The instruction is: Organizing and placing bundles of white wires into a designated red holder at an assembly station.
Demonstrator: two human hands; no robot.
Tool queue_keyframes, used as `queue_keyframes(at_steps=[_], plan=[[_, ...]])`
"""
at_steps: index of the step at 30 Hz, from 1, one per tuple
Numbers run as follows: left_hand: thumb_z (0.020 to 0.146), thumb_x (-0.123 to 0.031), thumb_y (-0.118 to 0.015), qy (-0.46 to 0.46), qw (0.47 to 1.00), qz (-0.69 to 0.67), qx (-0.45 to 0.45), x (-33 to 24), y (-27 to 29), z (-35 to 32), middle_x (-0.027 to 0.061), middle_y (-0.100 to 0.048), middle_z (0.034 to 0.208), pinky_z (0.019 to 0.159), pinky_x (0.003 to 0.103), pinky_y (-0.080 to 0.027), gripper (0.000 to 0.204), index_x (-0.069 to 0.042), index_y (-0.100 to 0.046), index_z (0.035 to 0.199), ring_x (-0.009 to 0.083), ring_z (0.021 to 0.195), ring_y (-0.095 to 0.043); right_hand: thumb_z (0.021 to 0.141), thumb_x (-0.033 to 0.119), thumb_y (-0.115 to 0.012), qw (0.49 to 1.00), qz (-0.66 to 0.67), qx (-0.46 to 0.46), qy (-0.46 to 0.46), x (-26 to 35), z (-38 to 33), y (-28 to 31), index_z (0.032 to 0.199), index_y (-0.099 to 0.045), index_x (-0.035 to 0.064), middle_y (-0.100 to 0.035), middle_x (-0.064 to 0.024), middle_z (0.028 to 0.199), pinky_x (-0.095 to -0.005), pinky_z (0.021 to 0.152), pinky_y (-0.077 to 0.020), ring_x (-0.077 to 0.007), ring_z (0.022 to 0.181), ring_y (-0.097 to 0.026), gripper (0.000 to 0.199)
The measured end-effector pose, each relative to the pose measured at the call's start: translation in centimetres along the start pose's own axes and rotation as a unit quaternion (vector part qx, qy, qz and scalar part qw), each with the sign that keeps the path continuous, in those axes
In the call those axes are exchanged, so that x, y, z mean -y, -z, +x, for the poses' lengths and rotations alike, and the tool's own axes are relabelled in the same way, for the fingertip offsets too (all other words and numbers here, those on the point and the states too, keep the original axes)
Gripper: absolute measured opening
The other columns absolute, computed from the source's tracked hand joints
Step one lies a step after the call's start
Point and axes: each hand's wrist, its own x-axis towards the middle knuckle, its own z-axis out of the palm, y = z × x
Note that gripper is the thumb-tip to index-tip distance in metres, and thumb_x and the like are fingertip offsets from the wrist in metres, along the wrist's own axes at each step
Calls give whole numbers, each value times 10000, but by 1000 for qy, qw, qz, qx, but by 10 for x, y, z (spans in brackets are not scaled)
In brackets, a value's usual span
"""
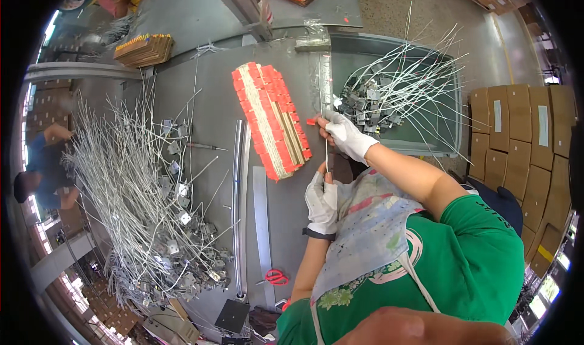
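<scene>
My left hand (321, 204), in a white glove with bare fingertips, is closed on a thin white wire (327, 157) close to my apron. Just beyond it my right hand (348, 135), gloved the same way, pinches the upper part of that wire. A small red tag (312, 121) sticks out at the right fingertips; whether it is fixed to the wire is too small to tell. To the left of both hands lies a stack of brown card (286, 132) covered in rows of red tabs, with a pale strip along it.
A large heap of white wires with small metal parts (176, 205) covers the table's left. At the right, a green-grey bin (420, 144) holds more. Metal bars (237, 211), a screwdriver (207, 146) and red-handled scissors (277, 277) lie between. Another person (45, 168) is far left.
</scene>
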Motion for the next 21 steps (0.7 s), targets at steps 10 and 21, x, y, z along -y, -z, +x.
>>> queue_keyframes(at_steps=[10,21], plan=[[763,-39,-572,-107,981,138,-81,3,-16,25,122,-544,780,697,306,-435,276,3,-609,1033,247,738,-544,833,269,-565,999,1,-41,-16,-7,-10,19,1127,-473,7,-582,-68,890,-201,576,-390,-78,686,-484,404],[740,18,-561,-114,981,109,-113,26,-31,32,152,-585,927,808,318,-436,285,-4,-621,1017,268,893,-570,818,158,-583,997,26,-54,-38,-39,-22,35,905,-526,41,-534,1,789,-184,630,-421,-67,689,-487,156]])
